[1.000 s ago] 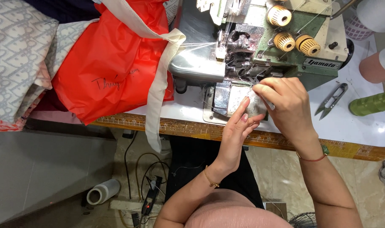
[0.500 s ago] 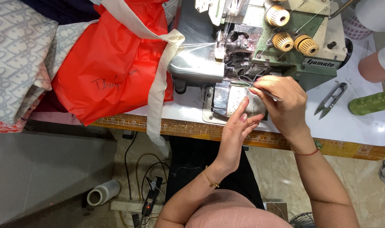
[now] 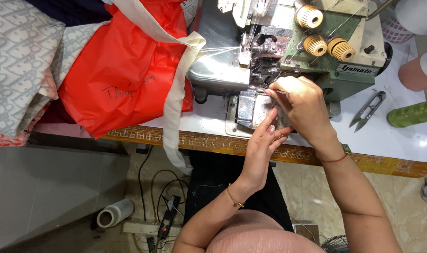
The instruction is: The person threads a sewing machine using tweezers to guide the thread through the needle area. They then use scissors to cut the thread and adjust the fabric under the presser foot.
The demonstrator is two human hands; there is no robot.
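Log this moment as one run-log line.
right hand: pinches tweezers at overlock machine looper area | left hand: fingertips on metal plate | thread snips: lying on table

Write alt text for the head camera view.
A person's right hand holds thin tweezers at the needle area of an overlock sewing machine, left hand resting below; thread snips lie beside it, orange fabric to the left.
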